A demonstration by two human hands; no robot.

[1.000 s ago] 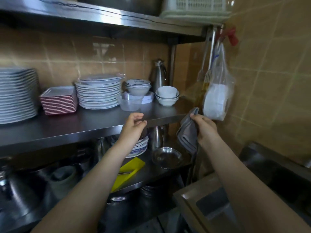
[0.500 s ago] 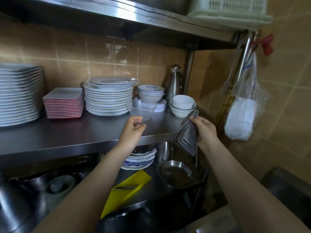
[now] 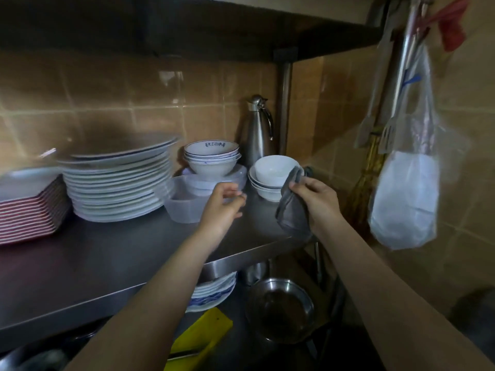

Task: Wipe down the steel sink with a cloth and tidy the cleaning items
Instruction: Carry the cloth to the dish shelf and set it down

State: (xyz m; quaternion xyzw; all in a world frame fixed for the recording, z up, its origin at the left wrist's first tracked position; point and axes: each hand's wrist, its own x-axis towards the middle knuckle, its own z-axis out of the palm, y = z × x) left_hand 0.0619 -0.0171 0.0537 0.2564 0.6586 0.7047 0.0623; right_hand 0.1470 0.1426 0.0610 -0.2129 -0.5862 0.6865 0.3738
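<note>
**Item 1. Cloth** (image 3: 292,214): grey and soft. It hangs in a loose fold over the front right corner of the middle steel shelf (image 3: 128,258), just in front of the nested white bowls (image 3: 272,178). Whether its lower end touches the shelf cannot be told.

**Item 2. Right hand** (image 3: 320,200): raised to shelf height. Its fingers (image 3: 302,184) and thumb are pinched on the cloth's upper edge.

**Item 3. Left hand** (image 3: 221,208): over the shelf, just beside a clear plastic tub (image 3: 182,210) and apart from the cloth. The fingers are loosely curled with the tips near together and hold nothing. The hand is somewhat blurred.

**Item 4. Shelf stock:** a stack of white plates (image 3: 117,183), red-edged square plates (image 3: 26,210), blue-marked bowls (image 3: 211,159) and a steel jug (image 3: 258,132) at the back corner.

**Item 5. Hanging on the right:** a plastic bag (image 3: 407,202) and slotted spatulas (image 3: 388,135).

**Item 6. Lower shelf:** a steel basin (image 3: 281,309) and a yellow board (image 3: 199,341).

**Item 7. Sink:** not plainly in view from here.

**Step in hand (judged):** the tidying part of the task. The cloth is at the shelving rather than at the sink, so it looks as though it is being put away.

**Next move (judged):**
- The free hand could take the loose edge, so the cloth can be folded or spread flat.
- The cloth would then go on the bare steel at the corner.
- The bowls stand close behind, so it should be set down gently and short of them.
</note>
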